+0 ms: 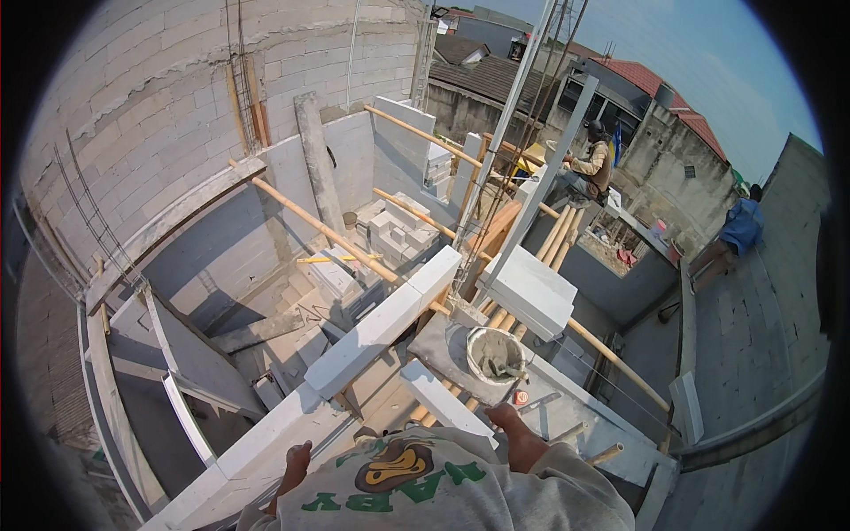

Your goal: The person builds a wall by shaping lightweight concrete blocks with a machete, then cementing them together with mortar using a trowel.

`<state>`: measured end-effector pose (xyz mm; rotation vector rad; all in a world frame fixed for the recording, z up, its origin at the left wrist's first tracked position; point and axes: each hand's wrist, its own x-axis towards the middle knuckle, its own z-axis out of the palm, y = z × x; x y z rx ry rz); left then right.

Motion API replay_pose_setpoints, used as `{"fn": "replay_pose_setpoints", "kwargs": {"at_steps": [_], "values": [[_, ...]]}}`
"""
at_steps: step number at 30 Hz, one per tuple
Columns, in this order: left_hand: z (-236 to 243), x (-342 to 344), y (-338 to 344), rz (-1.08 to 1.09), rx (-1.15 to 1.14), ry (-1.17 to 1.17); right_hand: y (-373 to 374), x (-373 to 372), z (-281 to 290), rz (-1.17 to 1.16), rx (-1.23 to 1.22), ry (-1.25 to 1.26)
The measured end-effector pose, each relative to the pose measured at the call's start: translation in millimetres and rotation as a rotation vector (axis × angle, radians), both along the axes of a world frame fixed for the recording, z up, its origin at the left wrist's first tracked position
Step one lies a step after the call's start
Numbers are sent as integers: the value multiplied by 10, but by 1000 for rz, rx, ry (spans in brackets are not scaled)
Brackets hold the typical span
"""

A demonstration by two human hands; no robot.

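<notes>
Beside the long white block beam point(378, 335), my left hand point(297, 457) hangs low at the left of my grey shirt; its fingers are too small and foreshortened to read. My right hand point(506, 423) is at the right, near a loose white block point(443, 398); its fingers are partly hidden, so any grip is unclear. Above it a bucket of grey mortar point(496, 356) sits on a grey board point(438, 350), with a small red object point(521, 397) and a flat tool point(540, 403) nearby. A stack of white blocks point(531, 288) lies farther right on bamboo poles point(558, 239).
A co-worker point(591, 164) sits at the upper right; another in blue point(742, 221) is by the right wall point(761, 327). Deep drops lie between wall tops point(124, 257), crossed by bamboo point(328, 230). Upright rebar and pale posts point(500, 248) rise ahead; stacked blocks point(398, 230) lie below.
</notes>
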<state>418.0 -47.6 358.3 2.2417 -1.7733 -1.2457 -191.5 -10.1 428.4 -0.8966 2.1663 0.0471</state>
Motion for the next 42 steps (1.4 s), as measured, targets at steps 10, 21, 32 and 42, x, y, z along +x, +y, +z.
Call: {"fn": "replay_pose_setpoints", "kwargs": {"at_steps": [10,21,32,42], "values": [[270,-213,98,425,100,163,35,328,-45,-157,-65,-210],[-190,-29,508,456,122,91,-37,360,126,-189,-28,-297],[-291,188,519,367,-44,314,-423,462,96,28,-54,-201],[189,-242,211,562,283,346,1,238,78,88,101,-80]]}}
